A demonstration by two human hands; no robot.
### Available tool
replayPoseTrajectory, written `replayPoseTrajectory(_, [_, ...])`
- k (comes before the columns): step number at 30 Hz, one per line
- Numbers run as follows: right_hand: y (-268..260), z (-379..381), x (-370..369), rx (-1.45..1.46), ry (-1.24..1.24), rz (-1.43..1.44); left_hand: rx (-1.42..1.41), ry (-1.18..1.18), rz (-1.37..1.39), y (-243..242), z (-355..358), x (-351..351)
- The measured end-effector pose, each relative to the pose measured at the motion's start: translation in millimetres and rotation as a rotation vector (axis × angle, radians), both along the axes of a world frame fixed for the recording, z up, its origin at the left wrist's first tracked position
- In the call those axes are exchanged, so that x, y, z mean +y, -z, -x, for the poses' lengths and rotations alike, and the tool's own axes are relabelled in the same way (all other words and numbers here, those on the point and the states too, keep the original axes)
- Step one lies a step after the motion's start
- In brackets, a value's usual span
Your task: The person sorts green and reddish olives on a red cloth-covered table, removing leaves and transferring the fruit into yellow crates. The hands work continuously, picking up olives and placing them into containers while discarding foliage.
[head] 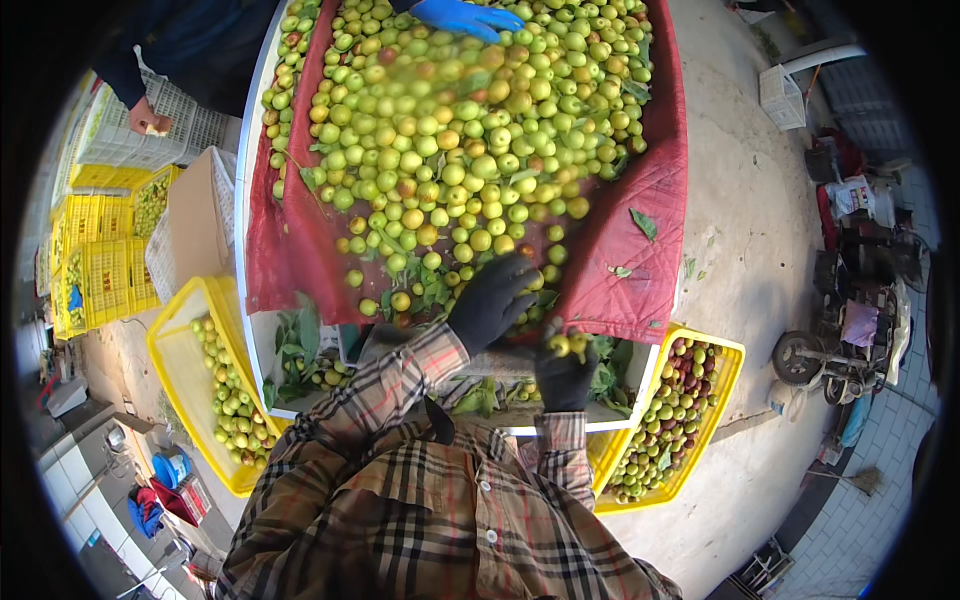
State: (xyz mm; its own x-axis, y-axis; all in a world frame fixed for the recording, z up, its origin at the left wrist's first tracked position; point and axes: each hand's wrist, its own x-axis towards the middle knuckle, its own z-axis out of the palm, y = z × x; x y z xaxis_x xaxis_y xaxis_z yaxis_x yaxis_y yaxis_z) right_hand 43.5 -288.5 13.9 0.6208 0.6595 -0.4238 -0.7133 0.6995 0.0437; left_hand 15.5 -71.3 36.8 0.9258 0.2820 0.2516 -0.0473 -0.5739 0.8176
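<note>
A large heap of green jujubes (465, 142), some with brown-red patches, lies on a red quilted cloth (630, 262) inside a white-edged table. My left hand (491, 304), in a black glove, reaches over the near edge of the heap with its fingers apart. A few fruits lie by its fingertips, and its palm side is hidden. Close to my body on the right, my right hand (566, 379), also black-gloved, holds several jujubes (570, 343) in its fingers. Loose green leaves (427, 281) are mixed among the fruits before my hands.
A yellow crate (731, 390) of redder jujubes stands at right, another yellow crate (161, 337) of greener ones at left. Leaves (300, 337) lie in the table's near trough. Across the heap is another person's blue-gloved hand (469, 16); a bare hand (146, 118) shows upper left.
</note>
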Motion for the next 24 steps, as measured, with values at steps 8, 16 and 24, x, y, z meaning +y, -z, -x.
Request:
replayPoseTrajectory(8, [-31.0, 0.1, -264.4, -0.187, 0.442, 1.148, 0.217, 0.052, -0.743, 40.7, -78.0, 72.1])
replayPoseTrajectory(16, [-10.3, -46.7, -119.0, -1.028, -0.029, 1.801, 0.31, -0.064, -0.794, 61.2, 34.2, 58.6])
replayPoseTrajectory(24, [16.2, -143.8, 119.7, -1.764, -0.391, 1.857, 0.563, 0.068, -0.703, 47.7, 141.0, 33.6])
